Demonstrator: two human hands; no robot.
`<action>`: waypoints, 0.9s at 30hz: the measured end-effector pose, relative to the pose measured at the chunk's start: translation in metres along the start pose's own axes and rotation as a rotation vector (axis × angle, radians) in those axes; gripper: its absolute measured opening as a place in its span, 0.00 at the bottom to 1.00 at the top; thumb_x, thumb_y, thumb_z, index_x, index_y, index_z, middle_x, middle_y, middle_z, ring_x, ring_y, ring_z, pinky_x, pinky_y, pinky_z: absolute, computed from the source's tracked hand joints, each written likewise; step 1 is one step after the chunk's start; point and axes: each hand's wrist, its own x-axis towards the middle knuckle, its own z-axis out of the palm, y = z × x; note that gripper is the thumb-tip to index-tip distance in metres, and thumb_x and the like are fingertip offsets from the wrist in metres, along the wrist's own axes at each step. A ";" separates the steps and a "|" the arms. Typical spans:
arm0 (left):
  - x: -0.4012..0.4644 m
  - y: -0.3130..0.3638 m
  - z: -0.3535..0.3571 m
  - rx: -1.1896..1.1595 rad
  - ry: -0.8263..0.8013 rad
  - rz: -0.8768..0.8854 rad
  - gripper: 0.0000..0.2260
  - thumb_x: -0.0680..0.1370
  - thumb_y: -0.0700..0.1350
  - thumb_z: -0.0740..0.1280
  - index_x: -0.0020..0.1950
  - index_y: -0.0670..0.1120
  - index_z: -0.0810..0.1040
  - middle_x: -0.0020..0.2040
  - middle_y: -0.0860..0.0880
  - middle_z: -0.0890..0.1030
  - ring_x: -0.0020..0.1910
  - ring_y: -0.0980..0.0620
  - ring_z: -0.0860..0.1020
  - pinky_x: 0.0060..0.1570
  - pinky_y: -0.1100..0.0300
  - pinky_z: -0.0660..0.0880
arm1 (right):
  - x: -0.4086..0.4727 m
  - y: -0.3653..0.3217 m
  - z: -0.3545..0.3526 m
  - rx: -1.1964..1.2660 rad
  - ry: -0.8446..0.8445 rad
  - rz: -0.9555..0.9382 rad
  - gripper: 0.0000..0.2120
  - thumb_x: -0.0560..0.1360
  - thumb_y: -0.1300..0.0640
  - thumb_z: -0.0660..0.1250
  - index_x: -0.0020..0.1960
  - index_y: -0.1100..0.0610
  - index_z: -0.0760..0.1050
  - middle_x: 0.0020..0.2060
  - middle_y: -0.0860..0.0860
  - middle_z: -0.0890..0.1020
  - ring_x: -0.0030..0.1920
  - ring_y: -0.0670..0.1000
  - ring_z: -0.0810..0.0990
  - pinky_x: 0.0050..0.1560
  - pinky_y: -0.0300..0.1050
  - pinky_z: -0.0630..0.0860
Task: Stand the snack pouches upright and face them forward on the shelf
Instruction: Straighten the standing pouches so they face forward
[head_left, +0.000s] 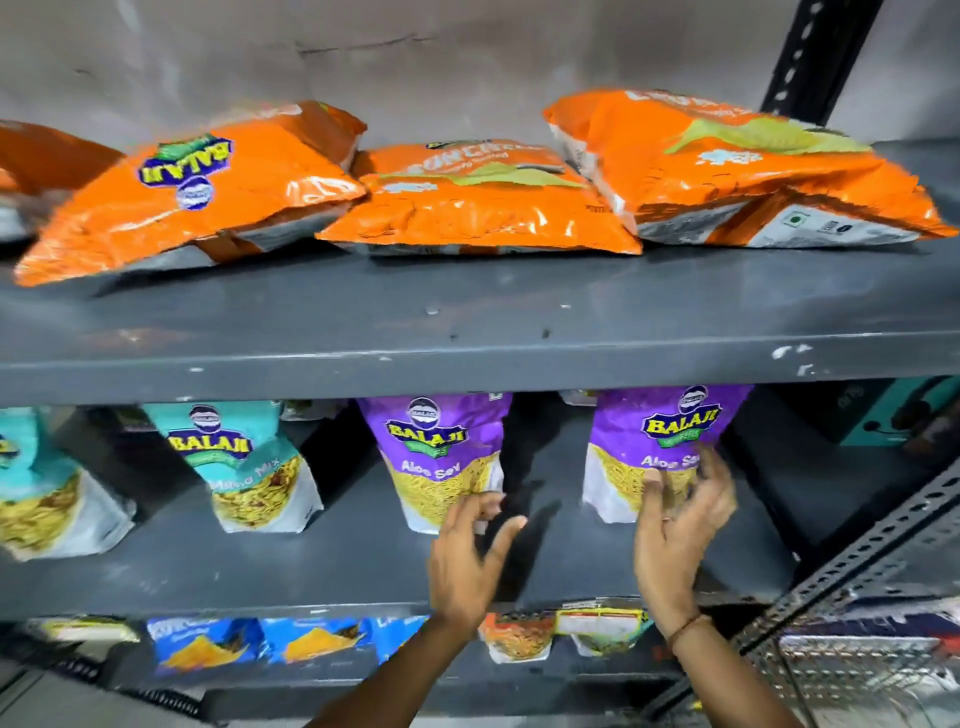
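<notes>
On the middle shelf (322, 577) two purple Aloo Sev pouches stand upright, labels forward: one at centre (441, 457), one to the right (654, 441). My left hand (467, 561) hovers just in front of the centre pouch's lower right corner, fingers spread, holding nothing. My right hand (680, 530), blurred, is against the lower front of the right pouch with fingers apart; no firm grip shows. Two teal mix pouches, one (249, 462) left of centre and one (41, 488) at the far left, also stand upright. On the top shelf (467, 322) several orange pouches (478, 202) lie flat.
Blue and orange packets (311, 642) sit on the lowest shelf below my wrists. A perforated metal upright (852, 566) slants across the right side, with a wire basket (857, 680) beneath it. A teal box (898, 415) stands at the far right of the middle shelf.
</notes>
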 end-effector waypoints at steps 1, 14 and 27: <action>-0.001 -0.010 -0.018 0.023 0.025 0.000 0.13 0.72 0.64 0.69 0.52 0.60 0.76 0.50 0.63 0.77 0.48 0.64 0.78 0.47 0.62 0.78 | -0.013 -0.011 0.008 0.016 -0.040 -0.044 0.25 0.76 0.52 0.62 0.70 0.58 0.65 0.68 0.56 0.69 0.71 0.52 0.65 0.74 0.42 0.58; 0.087 -0.079 -0.110 -0.293 -0.429 -0.223 0.42 0.58 0.47 0.82 0.67 0.52 0.66 0.62 0.55 0.78 0.61 0.66 0.76 0.59 0.71 0.72 | -0.063 -0.033 0.109 0.183 -0.964 0.476 0.42 0.65 0.62 0.79 0.72 0.50 0.62 0.68 0.48 0.75 0.66 0.49 0.75 0.67 0.46 0.72; 0.065 -0.080 -0.081 -0.209 -0.200 -0.334 0.30 0.52 0.65 0.80 0.50 0.71 0.72 0.46 0.71 0.83 0.47 0.72 0.80 0.41 0.80 0.72 | -0.039 -0.014 0.113 0.201 -1.162 0.449 0.31 0.69 0.57 0.76 0.66 0.44 0.65 0.63 0.44 0.79 0.64 0.48 0.78 0.67 0.46 0.73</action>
